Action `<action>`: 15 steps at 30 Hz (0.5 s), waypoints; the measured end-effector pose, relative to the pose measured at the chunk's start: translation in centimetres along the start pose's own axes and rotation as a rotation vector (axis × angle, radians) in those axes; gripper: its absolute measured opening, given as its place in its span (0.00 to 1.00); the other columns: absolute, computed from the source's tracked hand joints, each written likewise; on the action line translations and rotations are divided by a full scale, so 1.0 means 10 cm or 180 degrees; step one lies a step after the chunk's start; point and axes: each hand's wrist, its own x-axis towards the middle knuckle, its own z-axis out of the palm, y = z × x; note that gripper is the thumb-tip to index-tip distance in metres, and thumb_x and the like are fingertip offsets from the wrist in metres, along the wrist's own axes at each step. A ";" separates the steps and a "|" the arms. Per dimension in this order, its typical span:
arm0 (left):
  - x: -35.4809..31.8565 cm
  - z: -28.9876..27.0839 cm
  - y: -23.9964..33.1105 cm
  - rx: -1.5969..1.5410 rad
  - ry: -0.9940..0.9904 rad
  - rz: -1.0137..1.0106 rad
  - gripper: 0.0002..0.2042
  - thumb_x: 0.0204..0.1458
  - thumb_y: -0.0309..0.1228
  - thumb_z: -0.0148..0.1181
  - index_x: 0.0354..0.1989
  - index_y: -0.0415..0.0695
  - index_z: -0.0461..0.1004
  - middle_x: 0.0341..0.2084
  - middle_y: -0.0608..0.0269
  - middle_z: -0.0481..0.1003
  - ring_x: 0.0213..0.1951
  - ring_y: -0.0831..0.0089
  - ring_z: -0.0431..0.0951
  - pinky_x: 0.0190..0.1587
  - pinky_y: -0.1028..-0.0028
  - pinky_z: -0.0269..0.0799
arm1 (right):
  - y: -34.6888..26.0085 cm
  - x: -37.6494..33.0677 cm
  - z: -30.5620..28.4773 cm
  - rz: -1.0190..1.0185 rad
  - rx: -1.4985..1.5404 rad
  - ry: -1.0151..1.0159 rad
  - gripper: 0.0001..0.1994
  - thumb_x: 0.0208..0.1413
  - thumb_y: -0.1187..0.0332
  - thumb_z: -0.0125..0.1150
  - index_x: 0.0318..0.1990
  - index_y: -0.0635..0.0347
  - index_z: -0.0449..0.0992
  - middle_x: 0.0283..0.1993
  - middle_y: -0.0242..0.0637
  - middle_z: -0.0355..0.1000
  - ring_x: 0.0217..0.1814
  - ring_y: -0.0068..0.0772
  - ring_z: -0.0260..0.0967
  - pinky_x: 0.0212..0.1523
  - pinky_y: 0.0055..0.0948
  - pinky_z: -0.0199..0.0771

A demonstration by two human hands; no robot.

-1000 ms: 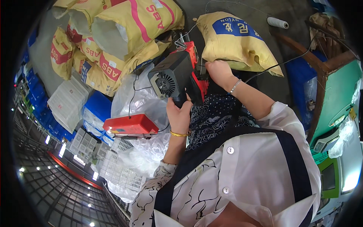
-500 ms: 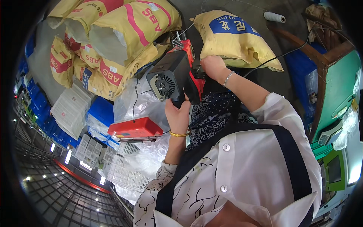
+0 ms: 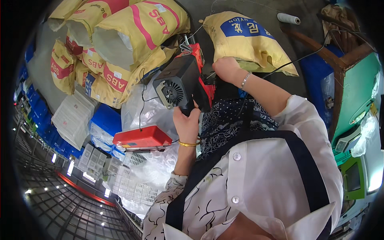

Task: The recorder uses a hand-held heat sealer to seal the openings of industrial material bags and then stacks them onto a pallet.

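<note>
My left hand (image 3: 187,122) is closed round the handle of a black and red portable bag sewing machine (image 3: 180,78), whose round vented end faces up toward me. Just right of the machine, my right hand (image 3: 229,69) is closed at the near edge of a yellow woven sack (image 3: 246,46) with a blue printed panel. The sack lies full on the floor, and its near edge is partly hidden by that hand. A thin thread runs from the machine's far end past the sack's far left corner.
Several yellow sacks (image 3: 138,34) are piled at the left. A red box (image 3: 142,137) beside my left forearm has a black cord. White crates (image 3: 74,118) and clear plastic stand further left. A white thread cone (image 3: 288,18) lies beyond the sack; a wooden frame (image 3: 340,80) stands right.
The view has shifted slightly. My right forearm has swung a little outward to the right, its hand still at the sack's edge. My left hand keeps its hold on the sewing machine.
</note>
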 end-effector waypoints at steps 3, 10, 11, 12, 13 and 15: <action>-0.02 0.03 0.06 0.0224 -0.0222 -0.0145 0.18 0.45 0.18 0.55 0.48 0.33 0.68 0.31 0.63 0.73 0.31 0.77 0.72 0.37 0.79 0.70 | -0.02 0.05 0.04 0.0044 -0.0003 -0.0094 0.07 0.52 0.69 0.56 0.32 0.54 0.82 0.35 0.40 0.79 0.41 0.42 0.79 0.39 0.38 0.79; -0.05 0.04 0.04 0.0093 -0.0104 0.0017 0.13 0.46 0.20 0.56 0.42 0.34 0.70 0.28 0.65 0.73 0.27 0.80 0.71 0.31 0.80 0.68 | 0.08 -0.11 -0.16 0.0003 -0.0103 -0.0246 0.08 0.53 0.69 0.55 0.35 0.54 0.82 0.38 0.40 0.80 0.43 0.41 0.78 0.40 0.38 0.78; -0.03 0.08 0.06 -0.0041 -0.0039 0.0149 0.09 0.45 0.22 0.58 0.36 0.36 0.72 0.25 0.68 0.74 0.24 0.83 0.70 0.27 0.81 0.66 | 0.10 -0.11 -0.13 0.0039 -0.0108 -0.0218 0.08 0.53 0.69 0.55 0.35 0.54 0.82 0.38 0.40 0.80 0.43 0.41 0.78 0.40 0.38 0.78; -0.02 0.10 0.09 -0.0035 -0.0080 0.0182 0.09 0.45 0.22 0.58 0.36 0.36 0.72 0.25 0.68 0.74 0.24 0.83 0.70 0.27 0.81 0.66 | 0.10 -0.07 -0.07 0.0107 -0.0025 -0.0087 0.08 0.54 0.69 0.55 0.35 0.54 0.82 0.37 0.40 0.79 0.43 0.42 0.78 0.40 0.38 0.78; -0.02 0.11 0.14 0.0033 -0.0136 0.0139 0.09 0.45 0.22 0.58 0.36 0.36 0.72 0.25 0.68 0.74 0.24 0.83 0.70 0.27 0.81 0.66 | 0.13 -0.05 -0.01 0.0180 0.0056 0.0049 0.08 0.54 0.68 0.55 0.36 0.54 0.82 0.37 0.40 0.79 0.42 0.43 0.78 0.41 0.39 0.78; -0.08 0.11 0.19 0.0089 -0.0195 0.0107 0.09 0.45 0.22 0.58 0.36 0.36 0.72 0.26 0.68 0.74 0.25 0.83 0.70 0.28 0.81 0.66 | 0.16 -0.19 -0.01 0.0296 0.0290 0.0167 0.08 0.53 0.68 0.55 0.35 0.55 0.81 0.36 0.41 0.79 0.41 0.44 0.78 0.40 0.40 0.78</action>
